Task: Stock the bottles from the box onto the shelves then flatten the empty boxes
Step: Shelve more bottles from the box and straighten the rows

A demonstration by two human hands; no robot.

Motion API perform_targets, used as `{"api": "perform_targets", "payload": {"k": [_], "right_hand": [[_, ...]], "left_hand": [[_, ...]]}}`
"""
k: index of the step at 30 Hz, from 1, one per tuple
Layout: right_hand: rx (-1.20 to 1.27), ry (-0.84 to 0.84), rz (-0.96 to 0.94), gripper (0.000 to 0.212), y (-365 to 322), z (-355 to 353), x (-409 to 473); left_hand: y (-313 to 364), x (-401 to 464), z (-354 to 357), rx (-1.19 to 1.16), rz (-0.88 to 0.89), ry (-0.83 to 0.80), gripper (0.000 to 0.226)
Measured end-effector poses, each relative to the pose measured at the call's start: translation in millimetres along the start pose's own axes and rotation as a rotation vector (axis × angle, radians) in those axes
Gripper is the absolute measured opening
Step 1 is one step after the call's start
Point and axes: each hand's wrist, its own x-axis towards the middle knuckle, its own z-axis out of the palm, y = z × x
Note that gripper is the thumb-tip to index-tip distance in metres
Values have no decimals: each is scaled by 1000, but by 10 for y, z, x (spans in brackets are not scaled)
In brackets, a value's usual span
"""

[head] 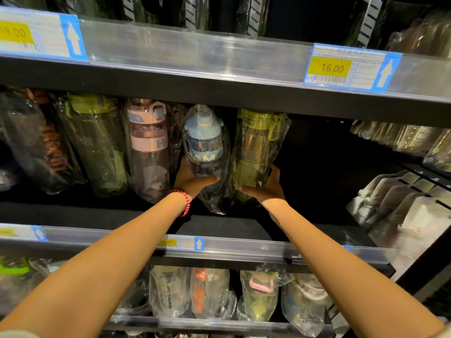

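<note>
the yellow price tag (pixel 329 68) on the upper shelf rail (pixel 195 52) reads "16.00" above a barcode, with a white arrow on blue beside it; another yellow tag (pixel 15 32) at far left ends in "9.00", its first digit cut off. on the lower rail (pixel 244 247) a small tag (pixel 167 242) reads "15.00".

both hands reach into the middle shelf (pixel 122 213). the left hand (pixel 192 180), with a red bead bracelet (pixel 186 202) at its wrist, is wrapped around the lower part of a blue-lidded bottle (pixel 205 142) in a clear plastic bag, letters "ym" visible on its band. the right hand (pixel 266 189) cups the base of a green bottle (pixel 258 147), also bagged. the two bottles stand touching, tilted slightly.

to the left stand a pink-lidded bottle (pixel 148 147), a green one (pixel 97 142) and a dark one with orange lettering (pixel 52 152) too blurred to read. more bagged bottles (pixel 212 293) fill the shelf below.
</note>
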Motion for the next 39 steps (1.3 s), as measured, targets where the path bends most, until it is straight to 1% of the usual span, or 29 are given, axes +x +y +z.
{"api": "perform_targets", "payload": {"k": [2, 4, 6, 8, 11, 15, 17, 19, 21, 23, 25, 28, 30, 33, 34, 35, 36, 37, 39], "right_hand": [[22, -10, -2, 98, 5, 3, 8], [40, -5, -20, 96, 24, 12, 21], [45, 6, -38, 95, 45, 18, 31], [39, 12, -51, 96, 55, 28, 51], [39, 0, -46, 96, 72, 41, 91], [48, -15, -40, 95, 106, 56, 142], [50, -14, -33, 95, 133, 67, 174], [50, -13, -43, 94, 148, 78, 194], [48, -14, -50, 94, 161, 90, 216], [33, -13, -50, 93, 177, 100, 231], [8, -10, -66, 94, 183, 97, 238], [-42, -26, -81, 92, 187, 46, 255], [-80, -25, -82, 91, 190, -9, 257], [-110, -8, -80, 91, 192, -69, 241], [-112, -1, -77, 90, 181, -81, 226], [-109, 2, -73, 92, 165, -89, 209], [-105, 6, -78, 96, 139, -94, 187], [-94, 15, -91, 102, 127, -92, 180], [-67, 35, -119, 109, 93, -71, 158]], "left_hand": [[49, -26, 39, 26, -15, 51, 104], [125, -77, 101, 94, -16, 147, 101], [206, -151, 166, 224, -32, 268, 97], [258, -199, 230, 328, -42, 326, 101], [296, -199, 276, 377, -85, 268, 113], [308, -145, 201, 383, -157, 86, 120], [266, -88, 92, 378, -165, 8, 113], [226, -36, -20, 324, -159, -44, 106], [226, -18, -104, 287, -114, -70, 107], [249, -32, -146, 315, -74, -96, 106], [278, -76, -142, 376, -59, -86, 103], [312, -136, -63, 441, -90, 50, 105], [326, -148, 16, 357, -120, 92, 99], [303, -166, 73, 273, -210, 75, 98], [272, -168, 74, 260, -236, 54, 87], [259, -191, 71, 254, -269, 17, 72], [260, -209, 63, 250, -278, -6, 65], [261, -194, 48, 244, -241, -5, 73], [265, -123, 8, 228, -156, -12, 103]]}}
